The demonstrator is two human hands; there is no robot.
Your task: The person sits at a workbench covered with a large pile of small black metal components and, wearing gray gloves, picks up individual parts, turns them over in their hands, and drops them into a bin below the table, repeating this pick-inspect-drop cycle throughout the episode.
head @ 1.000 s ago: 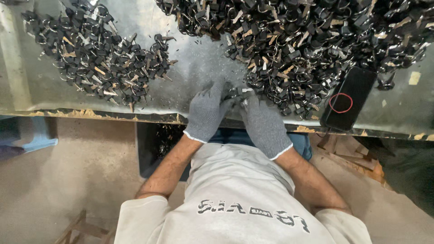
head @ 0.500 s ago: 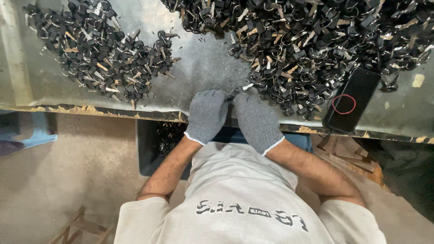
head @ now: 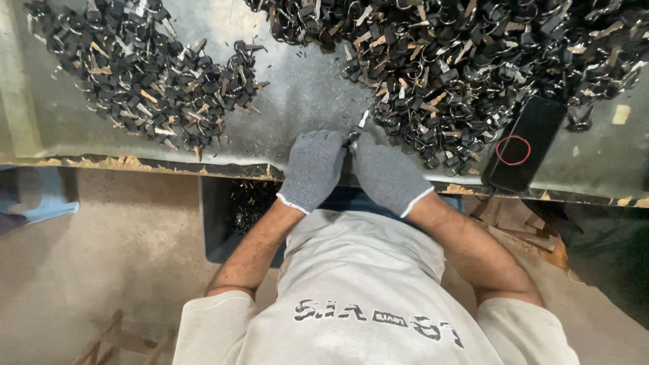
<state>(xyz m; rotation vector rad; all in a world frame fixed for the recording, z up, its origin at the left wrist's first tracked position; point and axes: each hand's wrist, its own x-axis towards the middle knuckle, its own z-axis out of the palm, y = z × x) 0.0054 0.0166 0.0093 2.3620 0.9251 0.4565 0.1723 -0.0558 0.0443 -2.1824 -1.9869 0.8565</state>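
Both gloved hands, left hand (head: 313, 169) and right hand (head: 387, 173), are pinching one key (head: 359, 126) together, its blade pointing toward the big pile (head: 466, 61).

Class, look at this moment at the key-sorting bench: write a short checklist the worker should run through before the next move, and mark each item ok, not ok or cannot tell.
1. Both hands gloved: left hand and right hand wear grey knit gloves: ok.
2. Small piece pinched between the two hands at the fingertips: ok; what it is exactly: cannot tell.
3. Large pile within reach, just beyond the fingers: ok.
4. Smaller pile kept apart, bare metal between: ok.
5. Phone near the table edge, touching the large pile: not ok.
6. Bin under the table edge, below the hands: ok.
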